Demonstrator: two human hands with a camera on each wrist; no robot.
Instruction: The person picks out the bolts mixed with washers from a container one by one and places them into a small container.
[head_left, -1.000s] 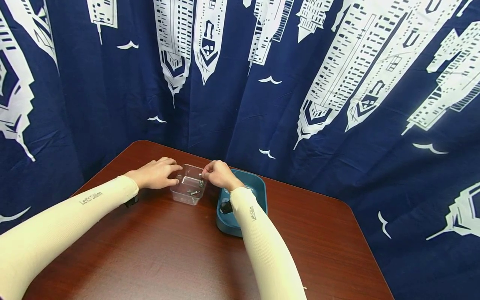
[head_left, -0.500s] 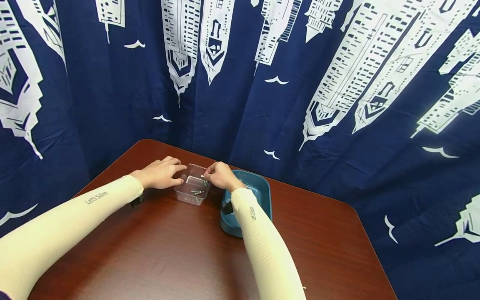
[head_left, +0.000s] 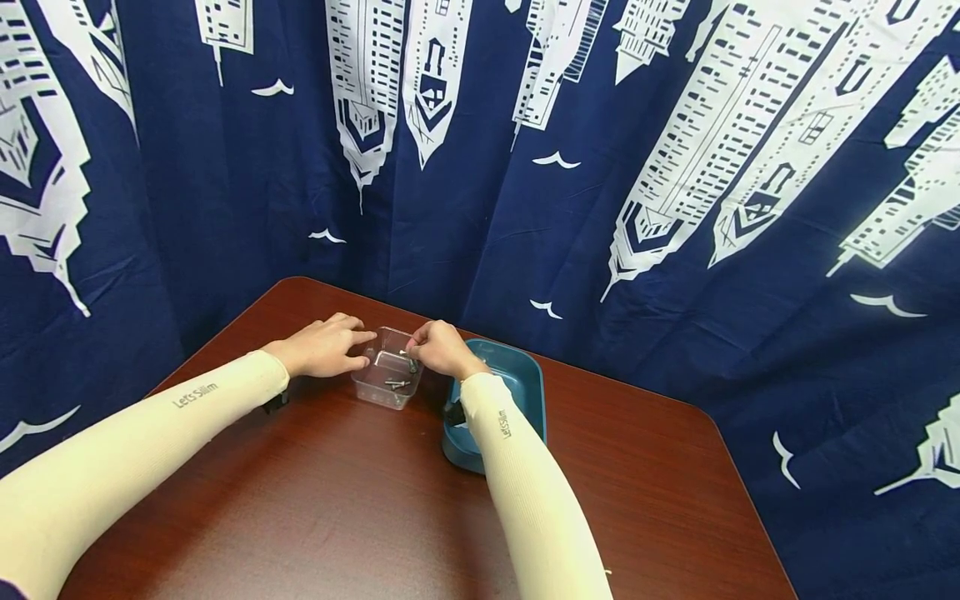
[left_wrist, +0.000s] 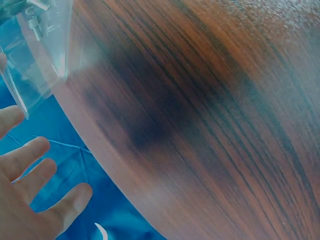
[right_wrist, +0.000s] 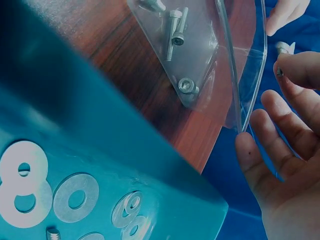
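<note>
A clear plastic container [head_left: 377, 394] sits on the table, with several socket-head screws [right_wrist: 173, 37] lying in it. My left hand [head_left: 324, 347] is at its left side, fingers spread and extended, fingertips at the rim; whether they touch is hard to tell. Over the container's right side, my right hand [head_left: 444, 348] pinches a small socket-head screw [right_wrist: 284, 48] between thumb and forefinger. The other fingers of that hand stay loosely extended in the right wrist view.
Right of the container, partly under the right forearm, stands a blue-green tray [head_left: 463, 457]. Several flat washers [right_wrist: 60, 204] and a threaded piece [right_wrist: 53, 233] lie in it. A dark blue patterned curtain [head_left: 465, 208] hangs behind the brown table [head_left: 315, 500].
The head view has turned slightly left, so everything sits a little further right. Both hands keep nearly the same place about the container, the right one still pinching the screw.
</note>
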